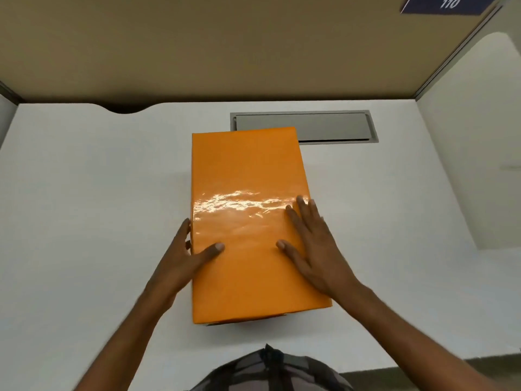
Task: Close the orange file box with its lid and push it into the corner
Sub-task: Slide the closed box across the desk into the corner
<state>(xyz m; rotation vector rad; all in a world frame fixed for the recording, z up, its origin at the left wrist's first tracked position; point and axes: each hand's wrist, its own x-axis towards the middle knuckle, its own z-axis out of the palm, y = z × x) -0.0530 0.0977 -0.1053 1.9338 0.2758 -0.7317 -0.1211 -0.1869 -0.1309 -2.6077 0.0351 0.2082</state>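
Your glossy orange rectangular file box [248, 221] sits in the middle of the white counter [98, 193], its lid already down and flush, so the closing part looks done. The long axis runs from you toward the far beige partition wall [225, 52], and the far end overlaps the near left corner of the grey metal cable hatch [332, 128] set into the counter.

Your left hand [189, 258] wraps the box's left edge, thumb lying on top and the fingers [184, 227] curled down the side, gripping it. Your right hand [313, 249] lies flat on the lid near the right edge, fingers spread and released, pressing rather than holding.

Both hands sit at the near half of the box, so the box lies ahead of them, lined up for a forward shove. The corner where the far partition meets the right-hand divider lies far and to the right, well apart from the box, so I judge you need a push angled rightward, led by the left hand.

The wrapping is shiny, catching a bright glare band across the middle, and looks slippery under a flat palm.
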